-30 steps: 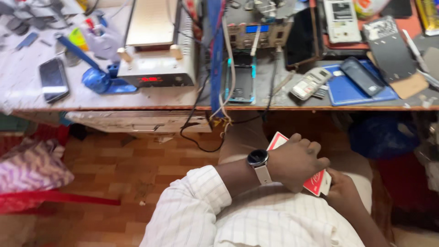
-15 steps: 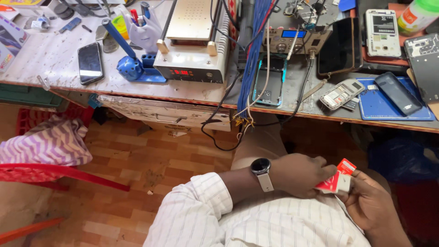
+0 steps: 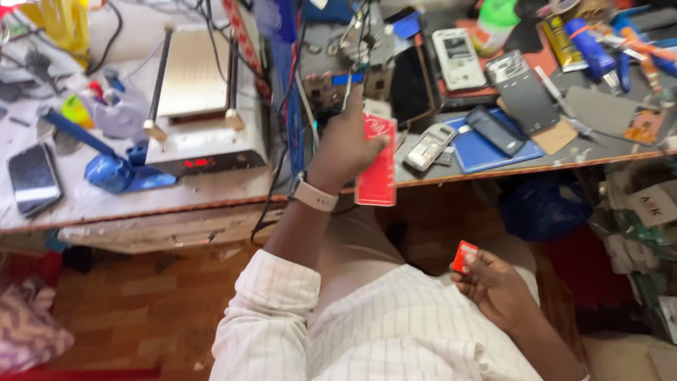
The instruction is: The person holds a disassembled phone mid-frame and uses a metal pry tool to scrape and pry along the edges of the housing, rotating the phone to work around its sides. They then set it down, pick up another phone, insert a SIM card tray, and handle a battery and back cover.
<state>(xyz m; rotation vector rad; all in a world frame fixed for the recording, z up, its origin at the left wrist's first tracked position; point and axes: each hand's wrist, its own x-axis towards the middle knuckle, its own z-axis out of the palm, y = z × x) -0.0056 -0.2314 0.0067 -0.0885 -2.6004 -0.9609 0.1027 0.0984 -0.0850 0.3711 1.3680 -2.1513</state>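
Observation:
My left hand [image 3: 345, 144], with a pale watch on its wrist, is raised over the workbench edge and grips a flat red package [image 3: 376, 164] by its top. My right hand [image 3: 493, 286] stays low over my lap and pinches a small red piece [image 3: 463, 256] between thumb and fingers. The two hands are well apart. The red package hangs upright in front of the bench edge, beside a small grey phone [image 3: 428, 147] that lies on the bench.
The cluttered workbench [image 3: 211, 204] carries a heating plate machine [image 3: 197, 106], a dark phone [image 3: 32, 178] at the left, a blue mat [image 3: 486, 152] with phones, tubes and tools at the right. Cables hang over the front edge. A wooden floor lies below.
My left hand has lifted from my lap up to the bench edge, carrying the red package. My right hand stayed low and now holds a small red piece separated from it.

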